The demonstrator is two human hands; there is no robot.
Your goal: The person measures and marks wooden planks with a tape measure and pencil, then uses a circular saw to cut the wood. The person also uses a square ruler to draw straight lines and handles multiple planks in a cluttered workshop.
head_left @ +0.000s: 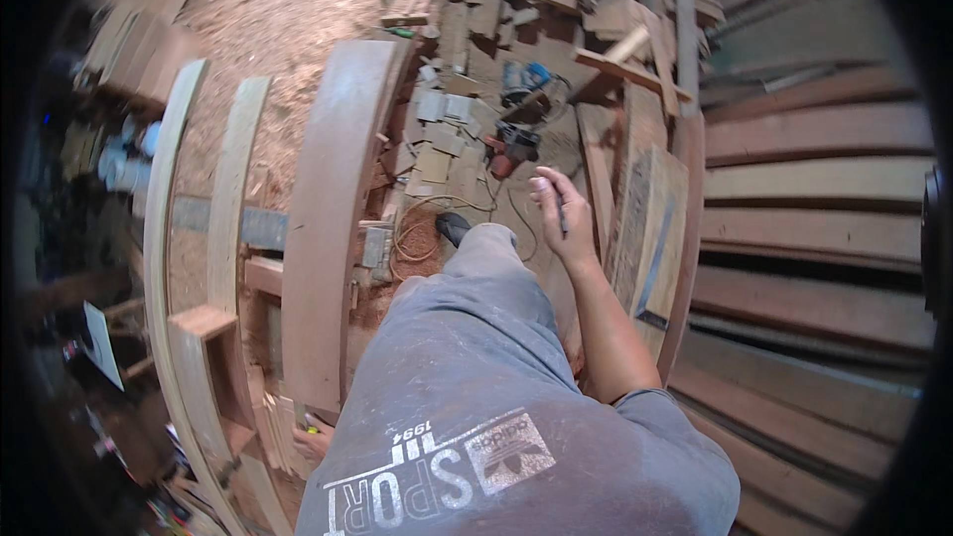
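Reader: In the head view, what does the right hand show?

Author: Placed at half past two from the centre, its grip is nearly closed, the fingers bent about a slim dark rod.

Reader: And the left hand?

Author: At seven o'clock, partly hidden by the grey T-shirt, near the lower end of a long reddish-brown board. A small yellow-green object lies at its fingers; how far that grip is open cannot be told.

Reader: The surroundings?

Author: A wooden box frame at eight, a thick timber at three, a red-and-black power tool at one, wood offcuts at eleven.
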